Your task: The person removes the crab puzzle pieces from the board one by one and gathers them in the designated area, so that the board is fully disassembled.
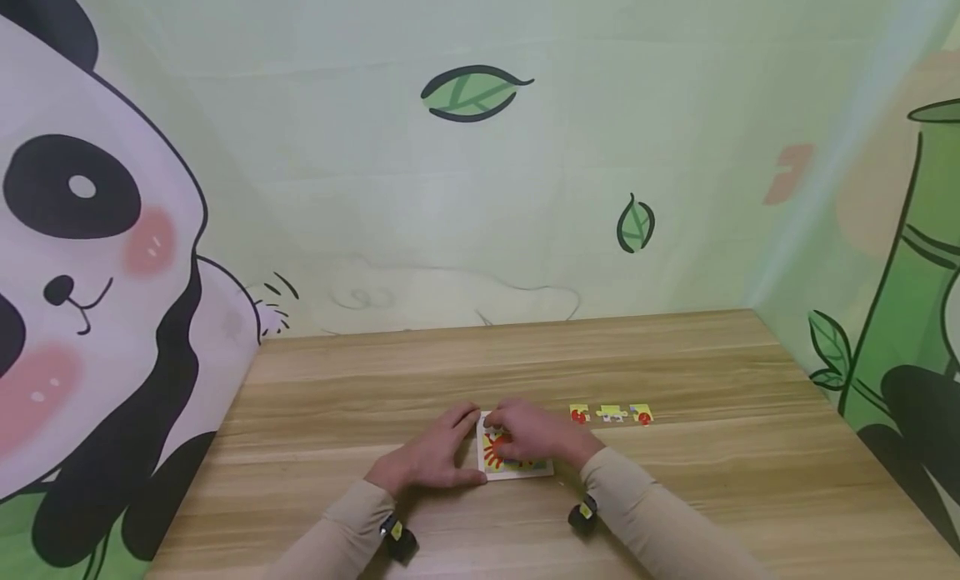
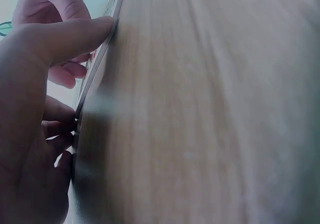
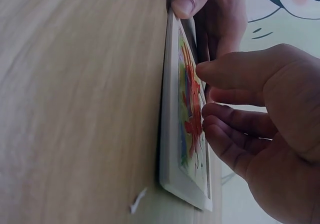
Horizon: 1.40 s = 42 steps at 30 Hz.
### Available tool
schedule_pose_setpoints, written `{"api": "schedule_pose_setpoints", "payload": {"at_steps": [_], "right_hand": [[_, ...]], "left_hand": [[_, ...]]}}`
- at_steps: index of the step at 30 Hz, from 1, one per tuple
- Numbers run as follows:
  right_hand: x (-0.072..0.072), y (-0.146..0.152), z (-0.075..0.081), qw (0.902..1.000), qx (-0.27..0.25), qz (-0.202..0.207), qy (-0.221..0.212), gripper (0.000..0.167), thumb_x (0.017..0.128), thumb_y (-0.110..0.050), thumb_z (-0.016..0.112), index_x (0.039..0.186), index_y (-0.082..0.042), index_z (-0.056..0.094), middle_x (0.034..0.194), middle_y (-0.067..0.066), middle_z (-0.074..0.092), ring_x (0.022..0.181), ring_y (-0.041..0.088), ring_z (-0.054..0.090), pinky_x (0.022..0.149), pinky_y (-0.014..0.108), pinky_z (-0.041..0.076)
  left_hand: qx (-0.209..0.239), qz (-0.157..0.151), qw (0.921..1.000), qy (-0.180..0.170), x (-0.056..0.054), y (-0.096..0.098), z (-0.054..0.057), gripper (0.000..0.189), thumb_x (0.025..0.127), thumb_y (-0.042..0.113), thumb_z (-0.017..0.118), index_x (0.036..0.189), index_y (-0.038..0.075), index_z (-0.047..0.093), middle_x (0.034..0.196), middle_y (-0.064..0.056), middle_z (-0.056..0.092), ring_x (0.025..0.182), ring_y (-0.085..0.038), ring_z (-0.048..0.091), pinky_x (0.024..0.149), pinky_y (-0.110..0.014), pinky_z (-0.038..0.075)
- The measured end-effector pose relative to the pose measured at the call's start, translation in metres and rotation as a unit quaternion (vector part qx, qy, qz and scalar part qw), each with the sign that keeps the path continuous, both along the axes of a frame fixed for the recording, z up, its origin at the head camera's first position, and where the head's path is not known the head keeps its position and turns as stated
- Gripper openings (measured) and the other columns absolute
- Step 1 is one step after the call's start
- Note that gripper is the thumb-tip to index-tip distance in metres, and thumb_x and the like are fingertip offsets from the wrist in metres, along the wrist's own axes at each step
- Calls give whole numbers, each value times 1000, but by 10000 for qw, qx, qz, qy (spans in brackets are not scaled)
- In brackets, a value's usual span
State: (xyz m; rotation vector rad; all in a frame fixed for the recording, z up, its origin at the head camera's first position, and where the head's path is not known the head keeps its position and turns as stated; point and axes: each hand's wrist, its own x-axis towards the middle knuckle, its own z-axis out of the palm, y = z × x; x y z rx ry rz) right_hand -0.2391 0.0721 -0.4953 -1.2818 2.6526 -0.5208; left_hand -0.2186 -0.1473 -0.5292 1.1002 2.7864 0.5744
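Observation:
A jigsaw puzzle board [image 1: 517,475] with a pale frame and a red, yellow and blue picture lies flat on the wooden table. My left hand [image 1: 435,451] grips its left side, thumb at the near left corner and fingers towards the far corner. In the right wrist view the left thumb [image 3: 185,5] rests on the frame. Over the picture, my right hand [image 1: 528,434] touches the surface with its thumb and fingertips, which stand a little apart. Its palm hides much of the picture in the head view. No loose piece shows between those fingers.
Right of the board, three loose puzzle pieces lie in a row: a left one [image 1: 579,414], a middle one [image 1: 612,413] and a right one [image 1: 642,414]. A small white scrap [image 3: 138,200] lies beside the frame. Behind the table [image 1: 337,372] hangs a printed panda backdrop [image 1: 360,188].

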Motion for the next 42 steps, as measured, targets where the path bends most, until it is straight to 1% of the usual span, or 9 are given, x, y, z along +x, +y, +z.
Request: {"api": "schedule_pose_setpoints", "payload": {"at_steps": [5,13,18,21,23,26,30,37,42], "right_hand": [[1,-3,0,9998,48,93,150,14,79,-12,71,92,-10,66,84,1,55,72,9,44,60,19,38],[4,-9,5,9986,495,-42,207,13,81,-12,71,93,-10,67,82,-4,51,72,9,44,62,20,39],[5,-13,7,9978,614,-110,220,11,81,-11,71,90,-10,66,79,-5,50,72,10,45,64,22,39],[5,-14,7,9976,637,-155,213,12,81,-11,71,91,-10,65,80,-4,50,73,11,45,65,22,40],[6,-14,6,9976,629,-199,218,14,82,-12,71,95,-10,65,82,-3,52,73,11,46,66,23,42],[8,-14,5,9980,554,-294,102,22,83,-11,70,104,-11,66,89,0,55,76,11,47,68,23,44],[11,-13,6,9978,482,-448,-89,30,84,-11,69,114,-14,65,97,4,57,77,11,49,66,22,45],[12,-10,5,9971,426,-576,-254,33,86,-12,70,117,-15,61,95,3,55,76,11,48,63,22,44],[11,-9,2,9959,458,-734,-277,40,87,-16,70,125,-16,59,101,1,56,81,11,50,68,23,46]], "left_hand": [[18,1,10000,-30,0,0,1,98,80,52,72,147,-6,32,151,-20,32,140,-33,34,115,-44,33],[8,-13,10000,58,-1,1,-1,96,80,51,72,147,-6,33,150,-18,33,139,-31,35,116,-43,33],[122,-1,9999,-34,0,1,1,96,80,49,73,146,-7,34,150,-19,34,139,-33,35,115,-45,34],[154,7,9998,-81,1,1,2,95,80,48,74,146,-7,34,149,-19,34,139,-33,35,115,-45,34],[129,2,9999,-80,1,1,2,95,80,49,73,146,-7,34,149,-19,34,139,-33,35,115,-45,34],[109,-2,9999,-85,1,1,2,95,80,49,73,146,-6,34,149,-18,34,139,-33,35,115,-45,34],[96,6,9999,-100,1,0,2,95,80,50,73,146,-5,35,150,-18,34,139,-33,36,114,-46,35],[35,7,9999,-133,1,0,3,93,81,50,73,147,-2,35,150,-18,33,139,-33,35,114,-46,35],[64,-9,9999,-86,1,1,2,92,80,50,73,147,-2,35,150,-18,34,138,-33,36,114,-46,35]]}}
